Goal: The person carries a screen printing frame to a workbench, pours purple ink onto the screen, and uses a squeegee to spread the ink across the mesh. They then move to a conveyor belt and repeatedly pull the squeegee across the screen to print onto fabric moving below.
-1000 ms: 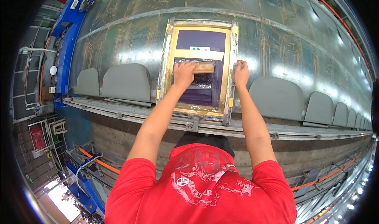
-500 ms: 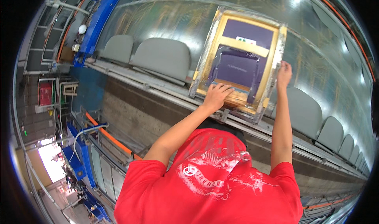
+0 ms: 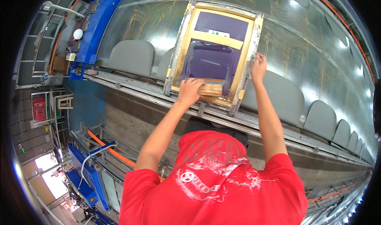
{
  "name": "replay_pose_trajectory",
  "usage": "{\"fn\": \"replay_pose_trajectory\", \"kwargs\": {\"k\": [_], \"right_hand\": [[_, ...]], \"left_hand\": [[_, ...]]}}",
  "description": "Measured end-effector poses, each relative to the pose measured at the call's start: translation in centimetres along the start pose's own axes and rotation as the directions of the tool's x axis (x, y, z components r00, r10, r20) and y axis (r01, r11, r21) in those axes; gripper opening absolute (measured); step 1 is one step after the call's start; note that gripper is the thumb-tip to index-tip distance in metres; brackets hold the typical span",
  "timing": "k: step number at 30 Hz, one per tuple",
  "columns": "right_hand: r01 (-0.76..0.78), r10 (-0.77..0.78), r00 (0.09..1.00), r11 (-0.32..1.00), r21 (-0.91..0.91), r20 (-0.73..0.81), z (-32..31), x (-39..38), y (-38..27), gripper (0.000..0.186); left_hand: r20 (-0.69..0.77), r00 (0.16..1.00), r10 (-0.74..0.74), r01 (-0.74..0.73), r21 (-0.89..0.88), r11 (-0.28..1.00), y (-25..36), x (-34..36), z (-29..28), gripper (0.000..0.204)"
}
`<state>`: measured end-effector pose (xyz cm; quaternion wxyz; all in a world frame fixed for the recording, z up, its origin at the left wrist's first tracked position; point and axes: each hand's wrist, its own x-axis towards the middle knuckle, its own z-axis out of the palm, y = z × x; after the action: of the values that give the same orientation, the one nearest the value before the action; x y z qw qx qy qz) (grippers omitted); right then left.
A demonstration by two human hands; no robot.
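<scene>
A screen-printing frame, metal-sided with yellow tape inside, lies tilted over the long glossy table. Its mesh is dark purple, with a band of yellow tape across the upper part. A wooden-handled squeegee rests in the near end of the frame. My left hand is closed round the squeegee's left end, its fingers over the top. At the frame's right side my right hand has its fingers pinched against the outer edge. What lies under the frame is mostly hidden.
Rounded grey pieces lie in a row along the table, on both sides of the frame. A metal rail runs along the table's near edge. A blue machine beam stands at the left, with red and green crates beyond.
Frame and both hands now appear further left against the grey pieces. The left hand has shifted toward the squeegee's left end, showing more of its wooden handle.
</scene>
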<state>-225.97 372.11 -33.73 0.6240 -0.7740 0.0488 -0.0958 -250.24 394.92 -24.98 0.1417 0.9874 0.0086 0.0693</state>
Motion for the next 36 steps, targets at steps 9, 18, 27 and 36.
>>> {"fn": "replay_pose_trajectory", "kwargs": {"k": [9,18,27,36], "right_hand": [[-0.037,0.025,0.996,0.989,-0.140,-0.083,-0.2,-0.8,-1.2,0.024],[-0.138,0.130,0.990,0.969,-0.205,-0.054,-0.7,-1.9,-2.4,0.024],[-0.131,0.122,0.991,0.975,-0.178,-0.058,0.0,-1.0,-2.0,0.025],[-0.175,0.159,0.980,0.973,-0.147,-0.116,0.3,-1.0,-2.1,0.024]], "left_hand": [[-0.033,0.990,0.138,-0.132,0.137,0.982,-0.3,-2.9,0.3,0.059],[-0.100,0.972,0.214,-0.190,0.209,0.959,-2.2,5.0,1.3,0.040],[-0.131,0.971,0.200,-0.180,0.149,0.972,-2.1,12.1,1.3,0.051],[0.035,0.973,0.228,-0.230,0.219,0.948,-2.4,-1.4,0.6,0.055]]}}
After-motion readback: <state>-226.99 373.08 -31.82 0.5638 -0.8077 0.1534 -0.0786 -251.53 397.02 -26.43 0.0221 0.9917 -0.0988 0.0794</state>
